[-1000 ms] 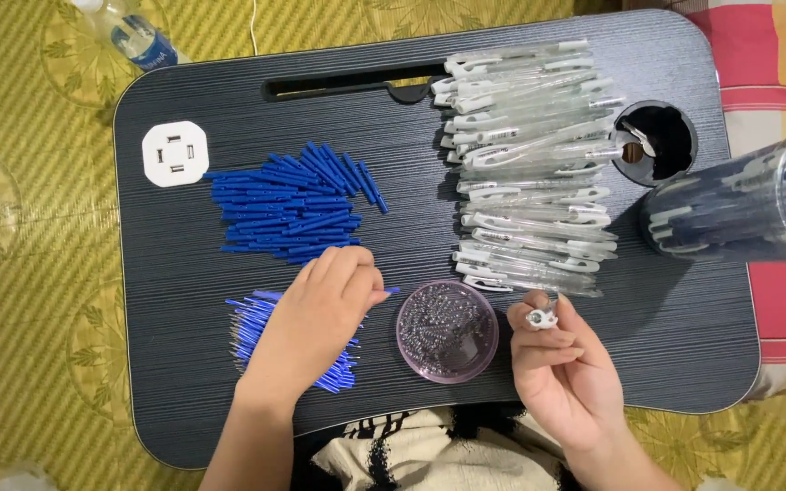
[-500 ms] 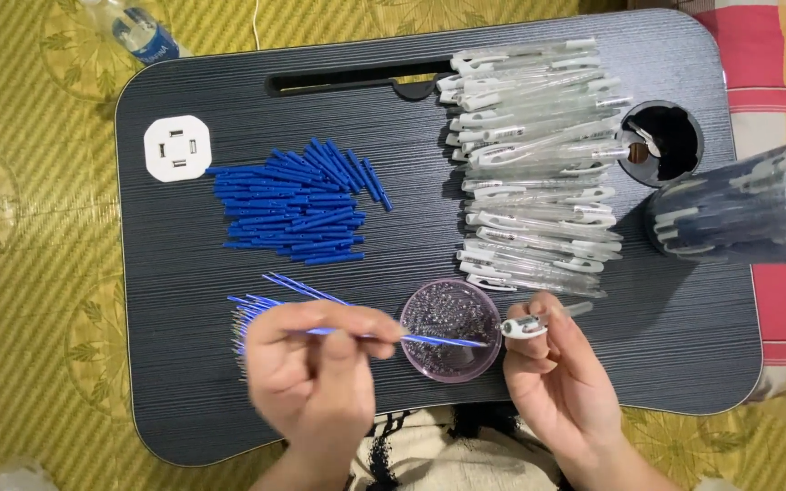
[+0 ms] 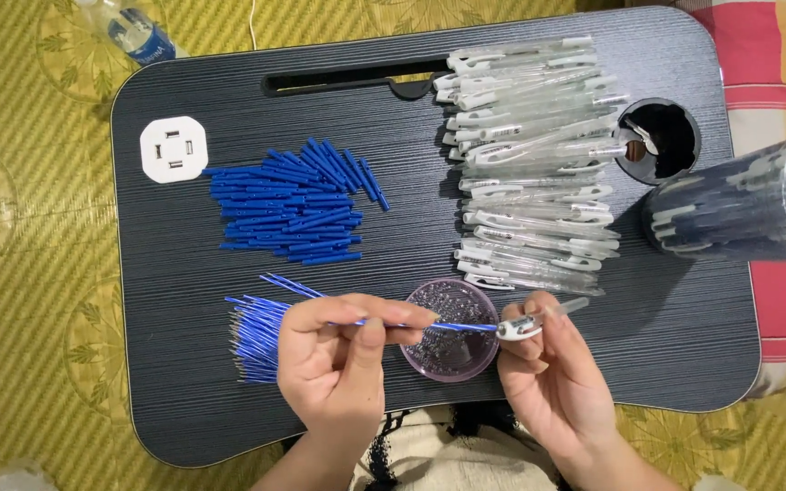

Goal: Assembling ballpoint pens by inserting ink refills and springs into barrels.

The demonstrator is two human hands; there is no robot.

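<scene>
1. A dark, wood-grain lap tray [image 3: 184, 382] with rounded corners is set on a yellow-green patterned mat [image 3: 11, 273]; a red striped cloth [image 3: 775, 91] is seen at the right edge.
2. The left hand [image 3: 338, 364] is closed on a thin blue ink refill [image 3: 429, 325], pinched between thumb and fingertips and held level, tip toward the right.
3. The right hand [image 3: 552, 377] is closed on a clear plastic pen barrel with a white clip [image 3: 539, 320]; the refill's tip meets the barrel's open end.
4. Both are held just above a small round purple dish [image 3: 452, 350], filled with what look like tiny metal springs; too small to confirm.
5. A loose bundle of thin blue refills [image 3: 252, 336] lies just left of the left hand, partly covered by it.
6. A pile of short blue plastic tubes [image 3: 288, 214] lies in the tray's middle-left, with a white octagonal socket block [image 3: 173, 149] beyond it.
7. A stack of clear pen barrels [image 3: 529, 164] is laid out top right, beside a round cup hole [image 3: 657, 141] in the tray.
8. A clear cylindrical container [image 3: 748, 205] lies at the far right.
9. A plastic water bottle [image 3: 134, 32] lies off the tray, top left.
</scene>
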